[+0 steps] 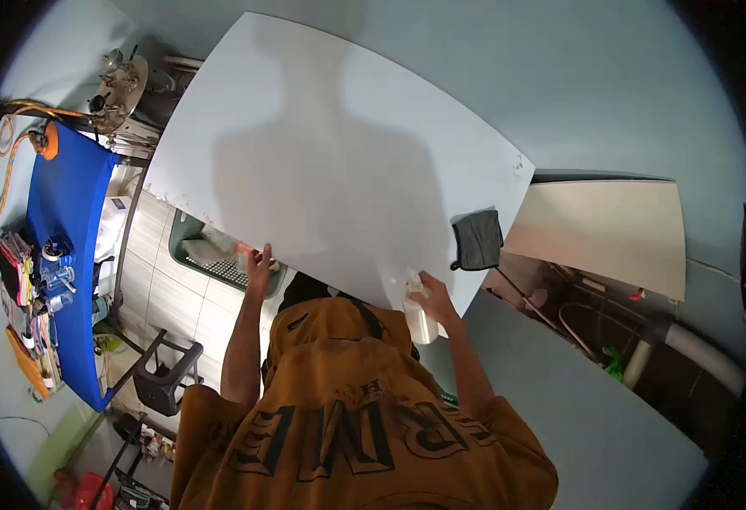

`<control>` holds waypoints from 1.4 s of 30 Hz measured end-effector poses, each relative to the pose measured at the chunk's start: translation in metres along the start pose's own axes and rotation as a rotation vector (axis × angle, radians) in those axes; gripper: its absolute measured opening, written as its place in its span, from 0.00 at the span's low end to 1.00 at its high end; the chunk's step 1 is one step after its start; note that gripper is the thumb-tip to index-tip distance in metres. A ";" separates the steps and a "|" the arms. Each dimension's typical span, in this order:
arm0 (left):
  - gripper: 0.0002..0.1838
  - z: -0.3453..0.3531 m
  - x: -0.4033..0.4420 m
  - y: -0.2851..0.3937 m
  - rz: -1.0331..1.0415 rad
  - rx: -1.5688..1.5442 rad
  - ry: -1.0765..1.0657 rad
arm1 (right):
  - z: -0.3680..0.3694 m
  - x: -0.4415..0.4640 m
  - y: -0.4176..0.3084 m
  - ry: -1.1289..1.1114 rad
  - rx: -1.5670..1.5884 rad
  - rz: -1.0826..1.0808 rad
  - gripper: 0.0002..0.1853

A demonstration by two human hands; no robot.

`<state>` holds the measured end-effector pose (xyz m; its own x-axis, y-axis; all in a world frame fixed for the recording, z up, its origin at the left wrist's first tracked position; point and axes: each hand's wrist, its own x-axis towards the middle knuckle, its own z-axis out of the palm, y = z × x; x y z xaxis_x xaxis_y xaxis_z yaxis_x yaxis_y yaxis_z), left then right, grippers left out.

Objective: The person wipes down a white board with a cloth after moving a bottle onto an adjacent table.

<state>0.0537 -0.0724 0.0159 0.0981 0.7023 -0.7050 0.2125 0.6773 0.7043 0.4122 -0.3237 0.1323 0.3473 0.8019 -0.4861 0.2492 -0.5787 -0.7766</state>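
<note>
Holding spray bottle [421, 320] in right hand [432, 299]; left hand [259, 270] at white board [330, 161] near edge (can't tell grip), grey cloth [478, 240] right.

Pale blue-grey walls [636, 102] enclose the room, and a soft shadow darkens the one at the top. Light tiles [150, 234] cover the floor at left, where a black stool [165, 382] stands beside a blue-topped stand [67, 187] bearing small clutter. An orange hose [8, 161] hangs near the left wall. At right, a beige panel [602, 225] sits above a darker recess with a thick pale pipe [706, 357].
</note>
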 end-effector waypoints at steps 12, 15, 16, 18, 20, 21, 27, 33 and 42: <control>0.36 0.003 0.014 -0.024 0.121 0.047 0.157 | -0.003 0.185 -0.155 0.118 0.678 0.013 0.24; 0.34 0.008 0.019 -0.035 0.139 -0.003 0.270 | 0.015 0.238 -0.229 -0.015 0.588 -0.033 0.24; 0.33 0.009 0.013 -0.026 0.169 0.083 0.329 | 0.026 0.255 -0.252 -0.045 0.559 -0.055 0.25; 0.36 0.012 -0.002 -0.007 0.162 0.155 0.377 | 0.040 0.302 -0.287 -0.050 0.546 -0.144 0.23; 0.39 0.012 -0.006 -0.001 0.103 0.209 0.413 | 0.060 0.330 -0.322 0.004 0.548 -0.189 0.22; 0.40 0.012 -0.006 -0.001 0.094 0.251 0.449 | 0.071 0.337 -0.344 0.058 0.555 -0.192 0.22; 0.51 0.000 -0.004 0.067 0.442 0.187 0.502 | 0.145 0.325 -0.395 0.047 -0.085 -0.538 0.23; 0.58 -0.036 -0.021 0.169 0.751 0.131 0.331 | 0.241 0.232 -0.354 -0.360 -0.078 -0.651 0.28; 0.41 -0.193 0.036 0.154 0.471 -0.043 0.795 | 0.253 0.201 -0.342 -0.476 -0.020 -0.577 0.36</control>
<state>-0.0980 0.0996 0.1146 -0.5340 0.8404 -0.0924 0.2820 0.2801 0.9176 0.1684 0.0732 0.1990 -0.2716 0.9538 -0.1285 0.2911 -0.0458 -0.9556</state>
